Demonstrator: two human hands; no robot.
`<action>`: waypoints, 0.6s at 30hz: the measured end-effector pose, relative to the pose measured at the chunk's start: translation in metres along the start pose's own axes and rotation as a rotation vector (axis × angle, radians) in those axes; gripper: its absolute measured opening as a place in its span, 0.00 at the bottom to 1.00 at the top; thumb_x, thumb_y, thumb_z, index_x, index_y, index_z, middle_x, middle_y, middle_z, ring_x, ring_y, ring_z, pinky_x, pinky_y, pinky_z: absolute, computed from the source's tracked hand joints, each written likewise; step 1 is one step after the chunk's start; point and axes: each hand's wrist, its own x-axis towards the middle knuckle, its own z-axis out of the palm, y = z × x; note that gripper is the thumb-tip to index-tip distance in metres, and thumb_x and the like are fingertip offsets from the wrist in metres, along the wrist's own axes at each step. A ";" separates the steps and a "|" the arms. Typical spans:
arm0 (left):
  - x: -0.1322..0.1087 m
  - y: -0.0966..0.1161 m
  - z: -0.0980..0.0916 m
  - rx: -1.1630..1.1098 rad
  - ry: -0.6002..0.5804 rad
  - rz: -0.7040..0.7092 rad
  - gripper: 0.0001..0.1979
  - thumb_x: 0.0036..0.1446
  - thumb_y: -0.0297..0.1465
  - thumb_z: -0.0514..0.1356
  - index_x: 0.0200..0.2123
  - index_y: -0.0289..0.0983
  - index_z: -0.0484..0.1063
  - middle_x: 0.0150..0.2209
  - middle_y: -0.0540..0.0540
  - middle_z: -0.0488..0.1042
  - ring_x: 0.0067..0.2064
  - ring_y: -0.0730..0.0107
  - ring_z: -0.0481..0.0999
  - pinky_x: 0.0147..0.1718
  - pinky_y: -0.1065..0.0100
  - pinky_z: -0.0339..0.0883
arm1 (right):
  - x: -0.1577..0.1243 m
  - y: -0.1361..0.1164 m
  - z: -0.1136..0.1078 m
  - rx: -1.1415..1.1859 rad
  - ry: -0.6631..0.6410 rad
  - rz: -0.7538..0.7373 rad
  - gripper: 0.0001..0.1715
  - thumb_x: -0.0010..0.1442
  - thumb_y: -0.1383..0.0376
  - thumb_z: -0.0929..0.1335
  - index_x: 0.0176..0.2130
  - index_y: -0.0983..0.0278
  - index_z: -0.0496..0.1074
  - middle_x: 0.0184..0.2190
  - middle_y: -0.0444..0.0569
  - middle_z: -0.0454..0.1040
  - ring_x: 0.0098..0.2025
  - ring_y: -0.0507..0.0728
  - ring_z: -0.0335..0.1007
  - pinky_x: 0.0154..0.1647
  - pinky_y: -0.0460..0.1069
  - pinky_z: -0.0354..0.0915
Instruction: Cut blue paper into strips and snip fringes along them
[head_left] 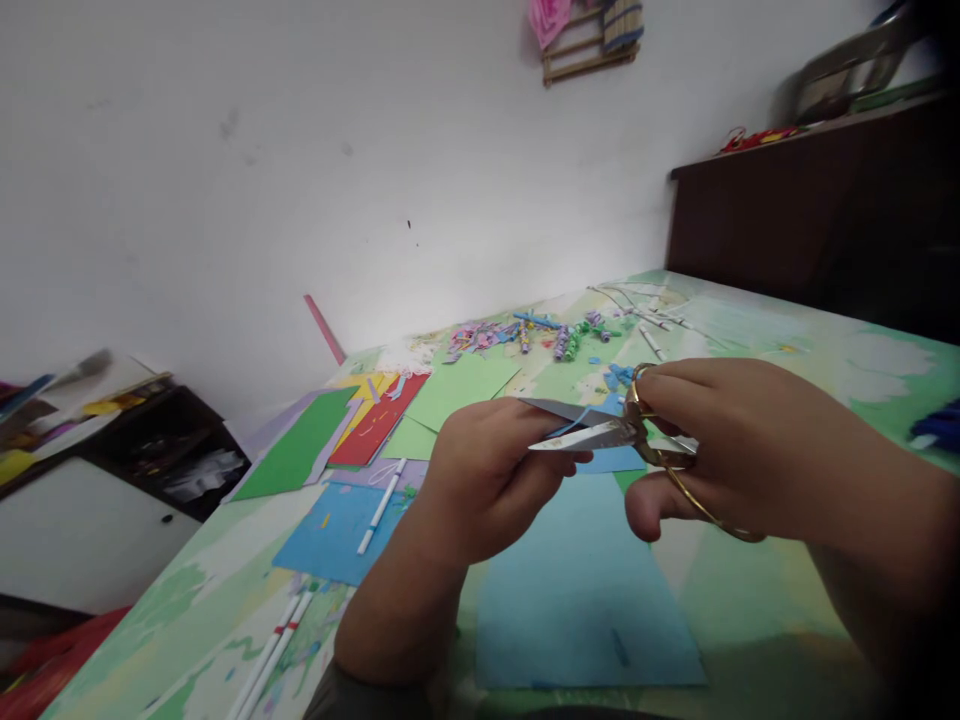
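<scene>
My right hand (pixel 720 440) is closed on a pair of gold-handled scissors (pixel 592 432), with fingers and thumb in the loops. The blades point left and stand apart. A thin blue paper strip (pixel 574 422) shows between them. My left hand (pixel 495 470) has its fingers curled together at the blade tips, pinching the strip's end, which the fingers mostly hide. Below both hands lies a light blue sheet (pixel 577 600) on the patterned table.
Coloured sheets, green (pixel 300 445), red (pixel 379 420) and blue (pixel 322 530), lie left. White sticks (pixel 277 650) are at lower left. Curled paper pieces (pixel 570 340) lie farther back. A dark cabinet (pixel 810 210) stands at right, a white wall (pixel 300 150) behind.
</scene>
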 end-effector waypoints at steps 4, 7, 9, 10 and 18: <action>0.001 -0.002 -0.003 -0.095 -0.057 -0.019 0.09 0.50 0.21 0.53 0.26 0.35 0.71 0.22 0.52 0.74 0.25 0.77 0.74 0.26 0.76 0.67 | -0.001 0.001 0.000 -0.040 0.039 -0.031 0.36 0.42 0.33 0.53 0.20 0.62 0.57 0.16 0.44 0.60 0.18 0.51 0.53 0.18 0.46 0.44; 0.002 -0.003 -0.005 -0.232 -0.135 -0.059 0.10 0.49 0.18 0.53 0.27 0.35 0.71 0.21 0.51 0.74 0.22 0.78 0.73 0.24 0.76 0.68 | -0.002 0.002 -0.001 -0.088 0.082 -0.081 0.35 0.44 0.35 0.55 0.21 0.63 0.60 0.16 0.45 0.61 0.19 0.52 0.55 0.18 0.46 0.44; 0.002 -0.003 -0.007 -0.331 -0.193 -0.116 0.10 0.49 0.18 0.53 0.28 0.35 0.72 0.22 0.51 0.74 0.22 0.78 0.72 0.22 0.77 0.68 | -0.002 0.002 -0.003 -0.106 0.076 -0.098 0.33 0.44 0.36 0.57 0.22 0.63 0.62 0.17 0.45 0.63 0.19 0.53 0.57 0.18 0.47 0.45; 0.003 -0.003 -0.007 -0.377 -0.213 -0.155 0.10 0.49 0.19 0.53 0.28 0.35 0.72 0.22 0.51 0.74 0.21 0.78 0.72 0.21 0.77 0.68 | -0.002 0.003 -0.003 -0.106 0.065 -0.101 0.32 0.44 0.37 0.58 0.22 0.63 0.63 0.17 0.46 0.63 0.20 0.53 0.58 0.19 0.47 0.45; -0.001 0.001 -0.007 -0.644 -0.216 -0.420 0.07 0.50 0.21 0.56 0.26 0.34 0.73 0.19 0.50 0.72 0.19 0.78 0.70 0.17 0.76 0.65 | -0.002 0.004 -0.004 -0.128 0.039 -0.100 0.31 0.42 0.38 0.62 0.22 0.63 0.64 0.17 0.46 0.65 0.20 0.55 0.59 0.18 0.47 0.45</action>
